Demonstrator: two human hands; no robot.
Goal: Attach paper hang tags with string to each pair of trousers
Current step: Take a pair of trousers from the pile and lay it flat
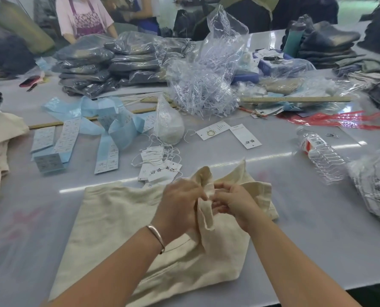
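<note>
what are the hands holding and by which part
Both the left hand and right hand pinch the cream trousers at a raised fold of fabric near the top edge; no tag or string visible in them.

Both forearms bare, coming in from the bottom edge and converging at centre frame. Left hand: back of hand faces the camera, fingers curled, pinching a fold of cream fabric at its right side. Metal bangle sits on the left wrist. Right hand: fingers curled inward, fingertips meeting the left hand's at the same fold, thumb side up. Hands touching or nearly so; exact finger contact is blurred.
</note>
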